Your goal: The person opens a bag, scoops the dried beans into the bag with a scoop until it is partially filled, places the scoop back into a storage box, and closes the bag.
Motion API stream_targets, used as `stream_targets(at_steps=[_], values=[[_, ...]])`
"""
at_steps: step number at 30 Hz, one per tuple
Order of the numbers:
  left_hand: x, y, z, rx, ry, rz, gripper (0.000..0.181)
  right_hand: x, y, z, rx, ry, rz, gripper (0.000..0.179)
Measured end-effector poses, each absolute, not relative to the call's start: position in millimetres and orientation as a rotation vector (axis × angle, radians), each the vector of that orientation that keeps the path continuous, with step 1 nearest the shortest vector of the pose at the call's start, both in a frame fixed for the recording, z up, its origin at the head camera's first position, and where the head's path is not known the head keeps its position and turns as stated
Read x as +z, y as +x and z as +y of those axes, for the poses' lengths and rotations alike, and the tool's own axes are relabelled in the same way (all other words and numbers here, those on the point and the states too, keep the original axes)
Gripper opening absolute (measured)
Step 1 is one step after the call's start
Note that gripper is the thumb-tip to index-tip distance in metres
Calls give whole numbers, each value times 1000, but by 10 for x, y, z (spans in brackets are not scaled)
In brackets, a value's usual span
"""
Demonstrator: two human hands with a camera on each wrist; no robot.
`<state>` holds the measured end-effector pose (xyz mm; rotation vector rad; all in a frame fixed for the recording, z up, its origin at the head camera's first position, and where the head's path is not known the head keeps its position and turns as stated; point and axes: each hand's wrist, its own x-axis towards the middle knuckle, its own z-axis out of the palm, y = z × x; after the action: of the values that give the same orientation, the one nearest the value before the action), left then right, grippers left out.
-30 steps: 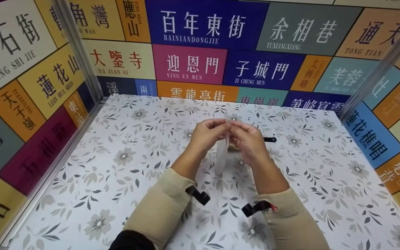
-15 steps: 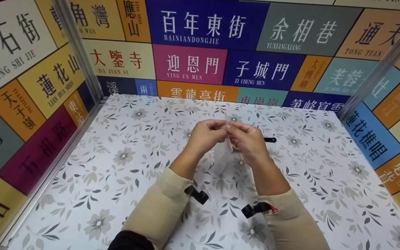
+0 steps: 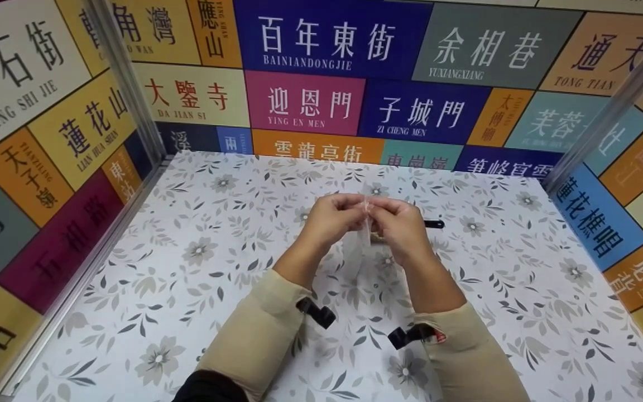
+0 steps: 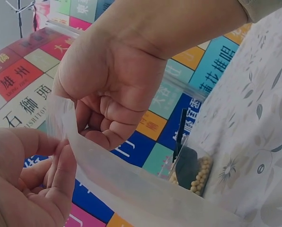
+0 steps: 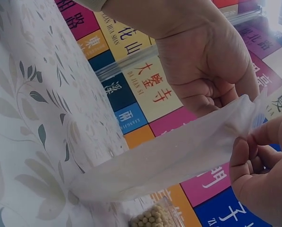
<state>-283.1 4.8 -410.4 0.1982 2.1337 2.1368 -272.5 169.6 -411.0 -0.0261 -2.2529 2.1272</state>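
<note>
A translucent plastic bag [image 3: 356,248] hangs upright between the two hands above the table, its lower part reaching down toward the cloth. With thumb and fingers, the left hand [image 3: 330,218] pinches the bag's top edge; in the left wrist view, ridged lines run along that edge. The right hand [image 3: 399,226] pinches the same edge from the other side, fingertips close to the left ones. Behind the bag stands a clear box of pale round beans [image 5: 152,217]. A dark scoop [image 4: 186,165] rests in the box, its black handle [image 3: 434,224] sticking out past the right hand.
A white cloth [image 3: 198,312] with grey flowers and leaves covers the table. Panels with coloured street-name signs [image 3: 305,103] wall in the back and both sides, with metal posts [image 3: 132,72] at the corners. Each sleeve cuff bears a black wrist camera [image 3: 317,314].
Both hands stay almost in place, their fingertips shifting slightly at the bag's top edge. The hanging bag has turned a little, showing more of its face than a second ago.
</note>
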Motion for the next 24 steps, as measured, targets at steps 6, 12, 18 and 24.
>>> stream_targets(at_steps=[6, 12, 18, 24], values=[[-4146, -2862, 36, 2184, 176, 2073, 30, -4106, -2739, 1709, 2145, -58, -2237, 26], [-4184, -2903, 26, 2215, 121, 2075, 23, -4105, -2764, 1715, 2167, -90, -2179, 27], [-4186, -2912, 23, 2226, 83, 2150, 17, -4105, -2763, 1722, 2137, -128, -2180, 26], [-4191, -2912, 28, 2250, 59, 2195, 15, -4100, -2760, 1748, 2084, -156, -2189, 26]])
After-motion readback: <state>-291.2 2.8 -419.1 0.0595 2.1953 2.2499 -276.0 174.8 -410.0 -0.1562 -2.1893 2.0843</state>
